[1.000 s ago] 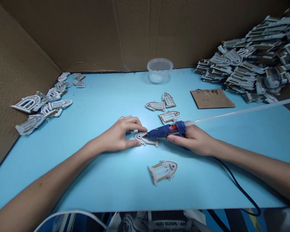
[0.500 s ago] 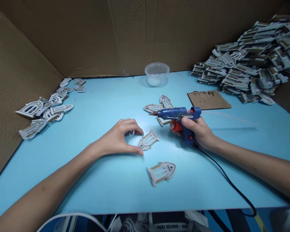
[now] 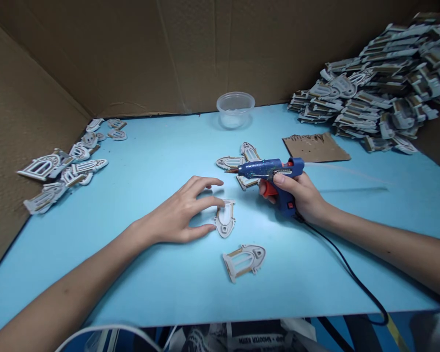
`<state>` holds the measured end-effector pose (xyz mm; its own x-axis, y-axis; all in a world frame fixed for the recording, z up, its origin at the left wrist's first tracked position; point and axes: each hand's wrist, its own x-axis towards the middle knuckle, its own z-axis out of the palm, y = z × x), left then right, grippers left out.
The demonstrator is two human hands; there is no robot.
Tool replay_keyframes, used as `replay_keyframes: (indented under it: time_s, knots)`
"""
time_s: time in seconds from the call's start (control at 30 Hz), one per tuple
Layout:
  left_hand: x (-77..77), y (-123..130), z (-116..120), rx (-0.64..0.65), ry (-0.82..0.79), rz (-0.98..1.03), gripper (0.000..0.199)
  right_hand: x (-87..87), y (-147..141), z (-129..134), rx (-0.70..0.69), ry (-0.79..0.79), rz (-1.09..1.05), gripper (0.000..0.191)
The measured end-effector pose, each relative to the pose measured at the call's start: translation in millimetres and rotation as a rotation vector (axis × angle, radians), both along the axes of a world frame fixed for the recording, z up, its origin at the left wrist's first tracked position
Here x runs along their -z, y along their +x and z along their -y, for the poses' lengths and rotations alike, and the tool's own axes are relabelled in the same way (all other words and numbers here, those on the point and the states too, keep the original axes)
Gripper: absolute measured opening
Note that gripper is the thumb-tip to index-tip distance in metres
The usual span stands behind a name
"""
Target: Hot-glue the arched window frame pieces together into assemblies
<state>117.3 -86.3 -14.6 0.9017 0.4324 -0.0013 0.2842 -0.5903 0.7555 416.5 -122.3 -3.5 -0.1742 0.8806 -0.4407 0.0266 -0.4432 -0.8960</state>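
My right hand (image 3: 306, 195) is wrapped round a blue glue gun (image 3: 267, 169) with an orange trigger, its nozzle pointing left. A clear glue stick trails from its back end. My left hand (image 3: 190, 210) is spread low over the table, fingers apart. Its index fingertip touches a small white arched window piece (image 3: 225, 220), which lies flat with its pointed end toward me. Closer to me lies a second arched window piece (image 3: 244, 262), tan along its sides. Several more window pieces (image 3: 250, 151) are grouped beyond and partly behind the glue gun.
A clear plastic tub (image 3: 235, 110) stands near the back cardboard wall (image 3: 132, 54). At right a large heap of window pieces (image 3: 374, 93) rises behind a cardboard scrap (image 3: 316, 148). More pieces (image 3: 44, 166) lie at left. The gun's black cord (image 3: 346, 261) runs over the front edge.
The window piece by my left hand has turned, its pointed end swinging from lower left to facing me. My left fingers have spread out, the index now on the piece. The glue gun has hardly moved.
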Motion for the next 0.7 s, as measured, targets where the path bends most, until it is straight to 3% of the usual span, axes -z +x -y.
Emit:
replay_keyframes:
  time_s: [0.07, 0.17, 0.33, 0.47, 0.7]
  knots:
    - [2.3, -0.5, -0.7, 0.012, -0.004, -0.023, 0.049, -0.7, 3.7, -0.1, -0.068, 0.022, 0.024, 0.051]
    - [6.0, 0.4, -1.4, -0.047, -0.022, -0.017, 0.042, -1.5, 12.0, 1.4, -0.247, 0.062, 0.138, 0.051]
    - [11.6, 2.0, -2.5, -0.145, -0.116, 0.013, 0.049, -6.7, 13.3, 4.9, -0.484, 0.143, 0.306, 0.041]
    - [16.1, 3.8, -0.8, -0.195, -0.105, 0.038, 0.037, -10.0, 3.4, 6.8, -0.503, 0.161, 0.408, 0.042]
    - [21.8, 5.3, 1.1, -0.231, -0.114, 0.070, 0.040, -10.5, -4.5, 8.5, -0.489, 0.093, 0.443, 0.045]
